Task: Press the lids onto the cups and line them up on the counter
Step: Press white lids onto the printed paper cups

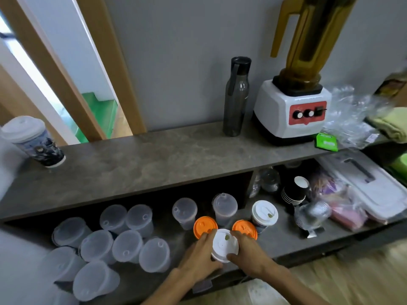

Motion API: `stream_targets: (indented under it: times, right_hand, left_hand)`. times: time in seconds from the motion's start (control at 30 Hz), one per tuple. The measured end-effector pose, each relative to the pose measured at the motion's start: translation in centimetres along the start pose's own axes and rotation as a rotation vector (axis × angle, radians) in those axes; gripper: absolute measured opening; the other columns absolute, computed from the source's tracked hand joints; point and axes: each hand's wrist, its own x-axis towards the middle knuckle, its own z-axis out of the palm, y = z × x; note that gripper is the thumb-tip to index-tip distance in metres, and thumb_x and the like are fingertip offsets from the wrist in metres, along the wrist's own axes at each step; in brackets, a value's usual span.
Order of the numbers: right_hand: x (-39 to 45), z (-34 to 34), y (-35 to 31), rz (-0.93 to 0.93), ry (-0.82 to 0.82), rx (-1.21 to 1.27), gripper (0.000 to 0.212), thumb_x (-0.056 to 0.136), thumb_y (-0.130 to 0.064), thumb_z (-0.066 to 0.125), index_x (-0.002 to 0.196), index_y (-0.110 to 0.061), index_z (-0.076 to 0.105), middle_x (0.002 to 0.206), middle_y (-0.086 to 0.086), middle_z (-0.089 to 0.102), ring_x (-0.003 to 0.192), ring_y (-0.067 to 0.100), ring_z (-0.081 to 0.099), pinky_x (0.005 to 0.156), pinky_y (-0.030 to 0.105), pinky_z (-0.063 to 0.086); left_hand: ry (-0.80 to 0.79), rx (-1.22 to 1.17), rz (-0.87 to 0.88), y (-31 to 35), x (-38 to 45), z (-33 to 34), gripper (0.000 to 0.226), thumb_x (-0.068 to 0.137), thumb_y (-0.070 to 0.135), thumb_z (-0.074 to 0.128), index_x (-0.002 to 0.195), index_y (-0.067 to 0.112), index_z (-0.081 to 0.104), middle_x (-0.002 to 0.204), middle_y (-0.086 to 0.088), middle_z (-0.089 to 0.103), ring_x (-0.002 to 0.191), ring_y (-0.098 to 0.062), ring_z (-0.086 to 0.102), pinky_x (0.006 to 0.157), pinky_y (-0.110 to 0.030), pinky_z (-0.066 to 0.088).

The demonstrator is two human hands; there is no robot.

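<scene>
On the lower shelf [167, 280], my left hand [199, 258] and my right hand [251, 254] grip a cup with a white lid [224, 244] from both sides, fingers on the lid's rim. Two orange-lidded cups [204, 225] [245, 228] stand just behind it. Another white-lidded cup [264, 213] stands further right. Several cups with clear lids [126, 248] fill the shelf's left half, and two more [184, 211] [224, 206] stand behind the orange ones. One lidded printed cup [30, 140] stands on the upper counter [154, 159] at far left.
On the counter stand a dark water bottle [236, 95], a blender [290, 111], crumpled clear plastic [350, 115] and a green packet [327, 142]. The shelf's right side holds stacked black paper cups [295, 192], a sleeve of lids [312, 214], pink packs and a white box [372, 186].
</scene>
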Motion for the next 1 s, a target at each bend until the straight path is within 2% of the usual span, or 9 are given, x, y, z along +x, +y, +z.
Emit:
stream_targets:
  times: [0.13,0.23,0.37,0.47,0.57,0.67,0.8,0.9,1.0]
  right_hand:
    - [-1.4,-6.9,-6.0,-0.230,0.077,0.122,0.055,0.079,-0.044,0.073,0.130,-0.035,0.054,0.113,-0.017,0.067,0.099,0.001,0.065,0.087,0.018,0.050]
    - [-1.1,-11.6,-12.4,-0.443,0.152,0.300,0.053,0.082,-0.044,0.074,0.131,-0.034,0.058,0.113,-0.018,0.070,0.101,0.000,0.067,0.087,0.020,0.053]
    - [2.0,-14.8,-19.0,-0.575,0.197,0.456,0.040,0.092,-0.027,0.072,0.130,-0.026,0.060,0.114,-0.011,0.072,0.101,0.008,0.069,0.088,0.026,0.057]
    - [5.5,-14.5,-22.0,-0.573,0.254,0.406,0.038,0.091,-0.026,0.073,0.128,-0.024,0.062,0.105,-0.007,0.073,0.094,0.007,0.070,0.085,0.026,0.056]
    - [8.7,-12.9,-24.5,-0.539,0.226,0.269,0.042,0.091,-0.024,0.072,0.131,-0.021,0.061,0.108,-0.008,0.070,0.094,0.003,0.068,0.084,0.016,0.053]
    - [11.1,-11.2,-26.4,-0.479,0.227,0.235,0.037,0.093,-0.023,0.068,0.129,-0.018,0.063,0.113,-0.002,0.071,0.097,0.006,0.067,0.086,0.018,0.052]
    - [13.2,-10.2,-27.6,-0.403,0.326,0.308,0.020,0.096,-0.024,0.063,0.114,-0.019,0.072,0.102,-0.011,0.071,0.093,0.000,0.065,0.075,0.003,0.042]
    - [14.4,-11.2,-29.2,-0.393,0.320,0.431,0.015,0.097,-0.024,0.061,0.103,-0.020,0.075,0.091,-0.012,0.073,0.082,-0.002,0.065,0.073,0.012,0.046]
    - [15.1,-13.3,-32.2,-0.318,0.200,0.592,0.017,0.100,-0.022,0.059,0.104,-0.012,0.072,0.089,0.000,0.073,0.073,0.007,0.065,0.054,0.010,0.045]
  left_hand:
    - [0.279,-0.049,0.141,3.7,-2.6,-7.8,0.071,0.071,0.057,0.075,0.131,0.049,0.038,0.128,0.031,0.042,0.120,0.011,0.043,0.097,-0.010,0.038]
    - [0.495,-0.101,0.248,6.7,-3.3,-15.2,0.075,0.069,0.041,0.085,0.133,0.030,0.046,0.128,0.020,0.055,0.120,0.000,0.053,0.096,-0.016,0.044]
    - [0.692,-0.150,0.281,8.2,-2.8,-23.0,0.077,0.070,0.037,0.088,0.133,0.028,0.045,0.127,0.019,0.057,0.122,-0.005,0.054,0.096,-0.015,0.047]
    - [0.807,-0.230,0.243,6.4,-1.8,-26.7,0.078,0.068,0.046,0.085,0.133,0.031,0.044,0.129,0.015,0.056,0.124,-0.011,0.054,0.101,-0.030,0.050]
    - [0.855,-0.293,0.185,4.1,-0.6,-28.6,0.074,0.066,0.050,0.084,0.128,0.043,0.042,0.126,0.025,0.053,0.123,-0.006,0.053,0.100,-0.033,0.051]
    - [0.874,-0.341,0.125,1.5,0.4,-29.4,0.070,0.069,0.041,0.086,0.124,0.044,0.042,0.126,0.026,0.051,0.123,-0.006,0.052,0.101,-0.032,0.050]
    - [0.862,-0.337,0.052,-1.5,1.0,-29.4,0.070,0.071,0.036,0.087,0.126,0.038,0.043,0.129,0.016,0.054,0.122,-0.005,0.053,0.101,-0.037,0.051]
    - [0.836,-0.298,0.045,-2.5,1.2,-29.5,0.073,0.069,0.041,0.086,0.127,0.035,0.041,0.129,0.016,0.054,0.121,-0.006,0.054,0.100,-0.038,0.052]
    - [0.816,-0.248,0.051,-3.0,1.4,-29.5,0.074,0.067,0.048,0.085,0.124,0.039,0.039,0.127,0.018,0.054,0.119,-0.003,0.054,0.098,-0.032,0.052]
